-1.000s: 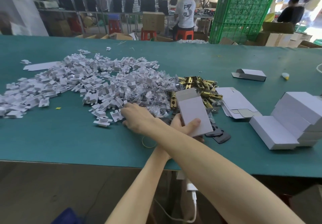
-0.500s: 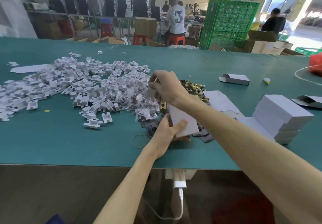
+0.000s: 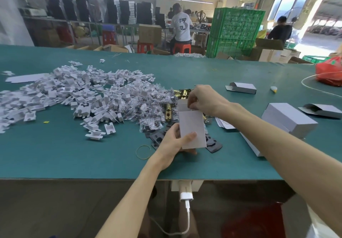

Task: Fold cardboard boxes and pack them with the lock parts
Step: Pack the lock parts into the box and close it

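**Operator:** What's around me on the table?

**Spotter:** From the head camera, your green table (image 3: 74,154) has a wide heap of white cardboard inserts (image 3: 74,97) on your left. Clear bags of small parts (image 3: 151,108) lie just beside the heap. Brass lock parts (image 3: 169,112) lie between those bags and your hands. A yellow rubber band (image 3: 143,151) lies just left of your left wrist. On your right there's a stack of closed boxes (image 3: 290,119), with flat box blanks (image 3: 224,125) near it. Your right forearm crosses in front of those blanks and hides part of them.

**Operator:** And the box?

**Spotter:** You hold the white box (image 3: 192,128) near the table's middle, above the black plates (image 3: 159,138). It's plain, its broad face is toward you, and its top flap is open.

**Operator:** My hands?

**Spotter:** Your left hand (image 3: 174,141) grips the box's lower end, with the thumb across the front and the fingers behind. Your right hand (image 3: 205,101) is at the open top, its fingers curled and pinching at the flap. I can't tell whether anything else sits between those fingertips.
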Demonstrator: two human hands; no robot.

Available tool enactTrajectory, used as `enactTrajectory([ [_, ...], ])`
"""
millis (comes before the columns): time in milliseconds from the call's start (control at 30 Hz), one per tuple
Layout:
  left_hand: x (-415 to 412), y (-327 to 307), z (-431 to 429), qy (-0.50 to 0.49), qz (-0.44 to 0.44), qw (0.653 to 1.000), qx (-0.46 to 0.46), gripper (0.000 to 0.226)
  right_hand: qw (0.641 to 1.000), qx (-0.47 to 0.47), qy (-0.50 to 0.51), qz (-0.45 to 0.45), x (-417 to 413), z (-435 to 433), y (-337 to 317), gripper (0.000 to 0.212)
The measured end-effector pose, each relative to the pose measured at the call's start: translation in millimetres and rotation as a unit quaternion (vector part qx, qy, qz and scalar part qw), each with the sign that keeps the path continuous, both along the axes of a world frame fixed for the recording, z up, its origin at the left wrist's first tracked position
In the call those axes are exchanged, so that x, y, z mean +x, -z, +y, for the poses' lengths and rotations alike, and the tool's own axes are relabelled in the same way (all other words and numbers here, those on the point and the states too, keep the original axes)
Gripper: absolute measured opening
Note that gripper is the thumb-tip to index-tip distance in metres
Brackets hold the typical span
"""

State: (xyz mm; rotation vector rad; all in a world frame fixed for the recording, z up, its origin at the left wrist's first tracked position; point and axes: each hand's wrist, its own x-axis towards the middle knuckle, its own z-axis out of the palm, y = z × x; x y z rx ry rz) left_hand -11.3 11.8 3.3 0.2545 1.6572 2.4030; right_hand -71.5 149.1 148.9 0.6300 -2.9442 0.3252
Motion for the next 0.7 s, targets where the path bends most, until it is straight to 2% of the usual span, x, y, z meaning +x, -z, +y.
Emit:
enactTrajectory([
  [133,1,-1,0,-0.001,-0.002,1.0,-0.01,0.065,0.998,0.061,0.013,0.007,3,-4,-3,0.018],
  [333,2,-4,1,-0.003,-0.006,1.0,-0.015,0.068,0.998,0.047,0.027,0.026,7,-8,-13,0.019],
  [433,1,-3,1,-0.005,-0.006,1.0,-0.026,0.068,0.997,-0.004,-0.009,0.076,15,-24,-13,0.015],
  [533,1,-3,2,-0.012,-0.009,0.999,-0.041,0.063,0.993,-0.033,-0.065,0.089,26,-51,-8,0.01],
  [700,1,-4,1,-0.016,0.002,0.997,-0.082,0.04,0.993,0.012,-0.106,0.043,25,-100,21,0.013],
])
